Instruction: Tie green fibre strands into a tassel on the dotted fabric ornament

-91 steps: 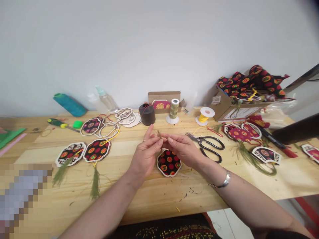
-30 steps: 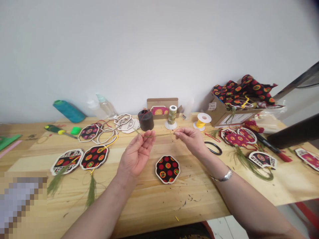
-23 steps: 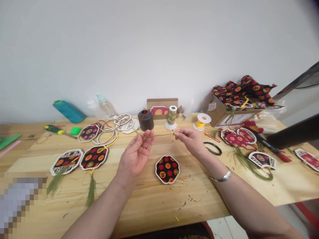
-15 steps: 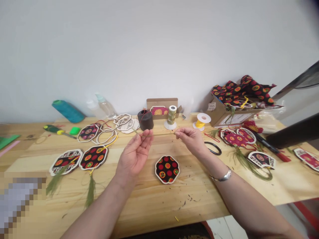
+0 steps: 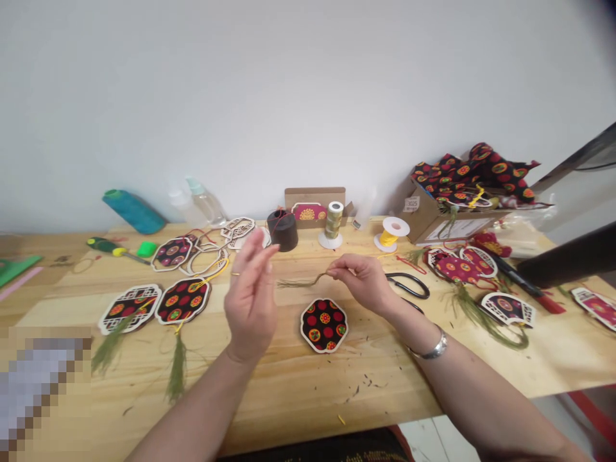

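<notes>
My right hand (image 5: 359,279) pinches one end of a thin bundle of olive-green threads (image 5: 303,283), whose loose ends trail left above the table. My left hand (image 5: 253,292) is raised beside those loose ends, fingers extended and slightly blurred, with nothing visible in it. Below and between the hands lies a scalloped ornament (image 5: 324,325) with black, red-dotted cloth and a pale wooden rim. Black-handled scissors (image 5: 409,285) rest partly behind my right hand.
At left lie finished ornaments with green tassels (image 5: 177,366) and a screwdriver (image 5: 106,246). Along the wall stand a teal thread cone (image 5: 133,210), a black thread cone (image 5: 282,231), a yellow cord spool (image 5: 391,234) and a cardboard box (image 5: 433,221) of cloth. More ornaments (image 5: 462,266) lie at right.
Half a second ago the threads were stretched taut between both hands. My left hand has let go and turned upright; the threads now hang from my right hand, which has shifted slightly left and down.
</notes>
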### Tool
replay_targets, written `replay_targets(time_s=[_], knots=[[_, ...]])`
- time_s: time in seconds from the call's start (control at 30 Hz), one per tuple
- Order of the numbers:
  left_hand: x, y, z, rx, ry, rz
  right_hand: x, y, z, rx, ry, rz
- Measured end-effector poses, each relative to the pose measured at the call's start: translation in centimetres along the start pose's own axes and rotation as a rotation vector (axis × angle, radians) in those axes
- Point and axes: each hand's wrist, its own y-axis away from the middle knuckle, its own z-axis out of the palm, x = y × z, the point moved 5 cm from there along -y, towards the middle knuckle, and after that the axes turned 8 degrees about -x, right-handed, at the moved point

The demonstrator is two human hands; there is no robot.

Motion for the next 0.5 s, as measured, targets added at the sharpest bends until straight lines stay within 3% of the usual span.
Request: replay_targets(time_s=[0.23,0.3,0.5], knots=[[-3.3,1.5,2.4,-0.5,-0.229,-0.107,-2.7,0.9,1.1,-0.076,0.211,-0.265],[-3.9,1.5,2.5,-0.553,-0.303,-0.084,-2.8,1.0,1.3,-0.082,0.235,-0.302],[-4.0,1.6,2.7,-0.551,-0.458,-0.017,-2.4,1.0,1.4,-0.107,0.235,-0.29]])
